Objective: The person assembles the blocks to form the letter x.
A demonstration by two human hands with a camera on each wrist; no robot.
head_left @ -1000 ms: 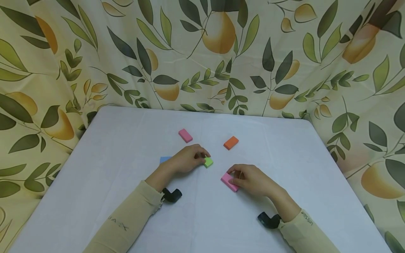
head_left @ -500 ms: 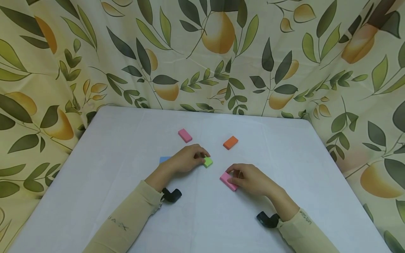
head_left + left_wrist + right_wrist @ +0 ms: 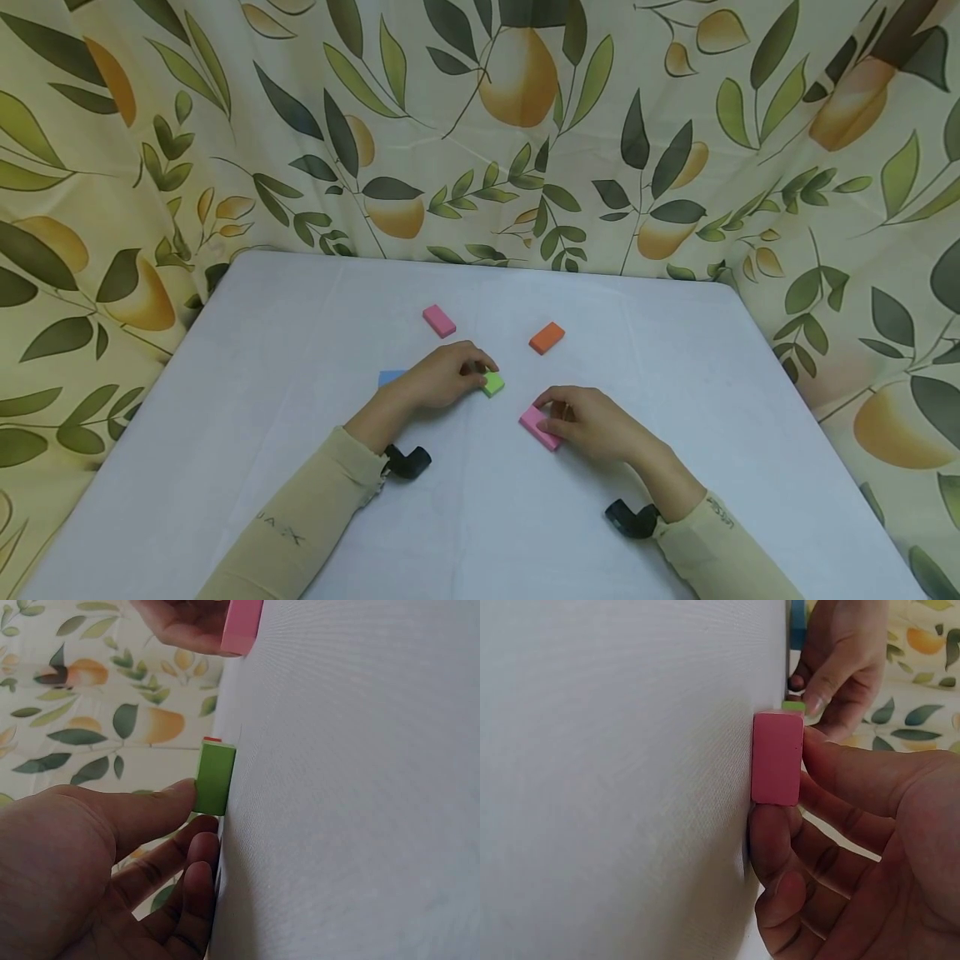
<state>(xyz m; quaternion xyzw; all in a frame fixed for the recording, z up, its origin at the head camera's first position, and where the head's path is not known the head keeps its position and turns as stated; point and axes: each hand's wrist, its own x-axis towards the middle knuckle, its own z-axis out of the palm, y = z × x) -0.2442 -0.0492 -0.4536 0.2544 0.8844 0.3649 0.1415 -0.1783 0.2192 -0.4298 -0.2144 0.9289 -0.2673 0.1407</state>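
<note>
Left hand (image 3: 447,379) curls over the green block (image 3: 493,384), thumb and fingertips touching its near end as it lies flat on the white table (image 3: 300,350), with a blue block (image 3: 388,377) peeking out just behind the wrist. Right hand (image 3: 592,423) pinches the pink block (image 3: 540,428) between thumb and fingers, flat on the table; beyond the knuckles lie an orange block (image 3: 547,337) and a second pink block (image 3: 438,321).
</note>
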